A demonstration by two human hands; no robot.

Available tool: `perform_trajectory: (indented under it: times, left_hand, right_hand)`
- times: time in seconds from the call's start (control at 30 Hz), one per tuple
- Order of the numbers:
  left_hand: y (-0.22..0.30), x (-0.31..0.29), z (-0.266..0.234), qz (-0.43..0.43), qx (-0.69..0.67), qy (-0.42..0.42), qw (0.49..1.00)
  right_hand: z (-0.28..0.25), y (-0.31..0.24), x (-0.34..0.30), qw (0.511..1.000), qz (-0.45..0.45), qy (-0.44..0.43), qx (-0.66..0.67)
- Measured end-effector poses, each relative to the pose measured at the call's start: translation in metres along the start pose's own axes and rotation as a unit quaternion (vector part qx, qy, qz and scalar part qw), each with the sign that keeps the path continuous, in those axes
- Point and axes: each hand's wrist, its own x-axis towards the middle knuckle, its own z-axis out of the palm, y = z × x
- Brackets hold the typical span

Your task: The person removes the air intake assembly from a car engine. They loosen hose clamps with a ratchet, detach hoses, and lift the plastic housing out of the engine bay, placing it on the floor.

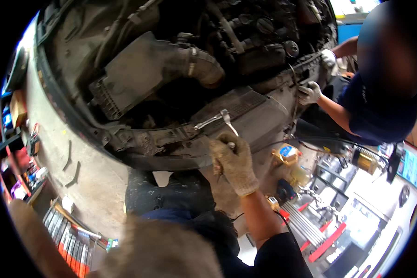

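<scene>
Right hand point(234, 162) gripping socket wrench point(225, 116), airbox point(134, 69) inside engine bay point(65, 53), blue-labelled yellow jug point(286, 154)

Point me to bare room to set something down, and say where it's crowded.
Bare floor lies between two dark strips and the dark trousers. The smooth front panel between the silver wrench and the co-worker's gloved hand also looks open. Crowded: the engine, and the lower right, with metal parts and red bars.

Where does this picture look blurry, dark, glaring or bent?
In the head view, the left hand is badly blurred, while the right hand and its silver tool look clearer; the engine bay holds deep shadow; white surfaces at lower right are washed out; the car's edge curves, probably exaggerated by the fisheye lens.
</scene>
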Motion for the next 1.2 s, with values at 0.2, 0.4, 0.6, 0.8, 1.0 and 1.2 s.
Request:
perform_trajectory:
  times: [0.2, 0.4, 0.6, 0.8, 1.0, 1.2]
  left_hand:
    - [0.019, 0.006, -0.007, -0.007, 0.051, -0.039, 0.998]
    - [-0.035, 0.03, 0.061, 0.034, -0.268, -0.02, 0.963]
    - [-0.035, 0.045, 0.145, -0.181, -0.476, -0.074, 0.858]
    - [0.012, 0.068, 0.178, -0.119, -0.584, -0.044, 0.802]
    - [-0.028, 0.106, 0.169, -0.231, -0.511, -0.034, 0.827]
    - [-0.072, 0.189, 0.178, -0.297, -0.279, -0.009, 0.913]
  right_hand:
    - [-0.015, 0.016, 0.006, 0.999, -0.004, -0.022, 0.034]
    - [-0.018, 0.032, 0.019, 1.0, -0.009, -0.016, 0.013]
    - [-0.01, 0.036, 0.03, 0.997, 0.006, 0.0, 0.078]
    - [0.014, 0.046, 0.038, 0.992, 0.037, -0.005, 0.124]
    - [0.002, 0.062, 0.031, 0.989, 0.009, 0.019, 0.143]
    - [-0.02, 0.065, 0.009, 0.995, 0.037, 0.024, 0.092]
